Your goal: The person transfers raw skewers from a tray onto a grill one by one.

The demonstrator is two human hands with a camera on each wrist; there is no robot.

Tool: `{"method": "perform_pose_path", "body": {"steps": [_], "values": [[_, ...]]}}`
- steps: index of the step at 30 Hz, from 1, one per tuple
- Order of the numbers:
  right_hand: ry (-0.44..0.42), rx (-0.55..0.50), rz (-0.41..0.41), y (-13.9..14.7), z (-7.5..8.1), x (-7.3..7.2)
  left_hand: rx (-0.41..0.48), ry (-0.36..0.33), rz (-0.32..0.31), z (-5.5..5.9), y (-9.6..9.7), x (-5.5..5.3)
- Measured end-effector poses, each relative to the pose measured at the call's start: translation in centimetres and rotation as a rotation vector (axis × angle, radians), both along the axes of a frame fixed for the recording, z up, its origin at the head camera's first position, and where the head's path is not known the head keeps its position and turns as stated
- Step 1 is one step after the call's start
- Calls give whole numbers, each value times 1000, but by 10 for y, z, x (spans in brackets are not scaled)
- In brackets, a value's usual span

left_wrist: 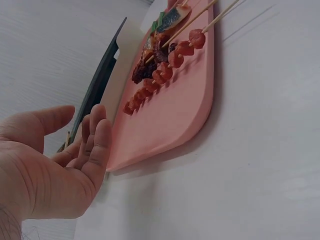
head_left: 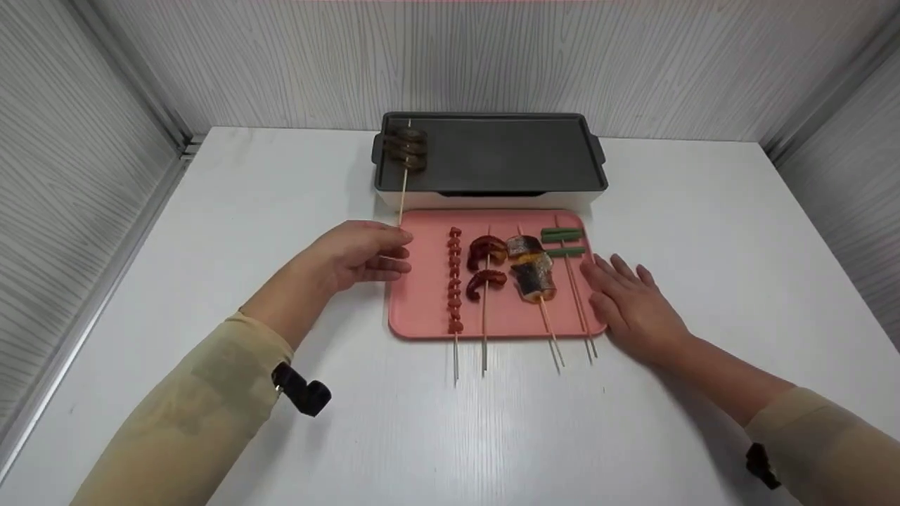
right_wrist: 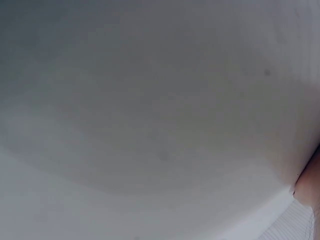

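Observation:
A skewer of dark brown folded pieces (head_left: 406, 149) lies on the left end of the black griddle plate (head_left: 506, 154), its stick pointing toward my left hand (head_left: 362, 254). That hand is beside the tray's upper left corner. In the left wrist view, a gap shows between thumb and relaxed fingers (left_wrist: 100, 145); no grip on the stick is visible. My right hand (head_left: 636, 309) rests with fingers spread at the right edge of the pink tray (head_left: 422, 302). On the tray lie a skewer of small red pieces (head_left: 455, 281), a tentacle skewer (head_left: 486, 254), a fish skewer (head_left: 532, 270) and a green-piece skewer (head_left: 562, 235).
The griddle's white base (head_left: 415, 200) stands directly behind the tray. Stick ends overhang the tray's front edge above the white table (head_left: 436, 436). A pale wood-grain wall (head_left: 478, 63) rises behind. The right wrist view shows mostly a blurred pale surface.

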State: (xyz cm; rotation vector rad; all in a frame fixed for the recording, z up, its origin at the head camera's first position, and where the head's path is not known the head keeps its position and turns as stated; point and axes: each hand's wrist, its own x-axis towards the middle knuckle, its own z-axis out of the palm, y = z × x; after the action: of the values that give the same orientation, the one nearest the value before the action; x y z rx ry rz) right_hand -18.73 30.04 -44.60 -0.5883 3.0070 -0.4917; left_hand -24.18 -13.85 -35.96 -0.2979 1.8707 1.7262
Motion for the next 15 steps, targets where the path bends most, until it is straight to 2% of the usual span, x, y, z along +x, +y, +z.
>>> {"method": "perform_pose_path", "body": {"steps": [8, 15], "values": [[8, -8, 8, 0, 1, -1, 40, -30, -114, 2, 6, 43], [9, -13, 9, 0, 1, 0, 74, -47, -190, -9, 14, 78]]}}
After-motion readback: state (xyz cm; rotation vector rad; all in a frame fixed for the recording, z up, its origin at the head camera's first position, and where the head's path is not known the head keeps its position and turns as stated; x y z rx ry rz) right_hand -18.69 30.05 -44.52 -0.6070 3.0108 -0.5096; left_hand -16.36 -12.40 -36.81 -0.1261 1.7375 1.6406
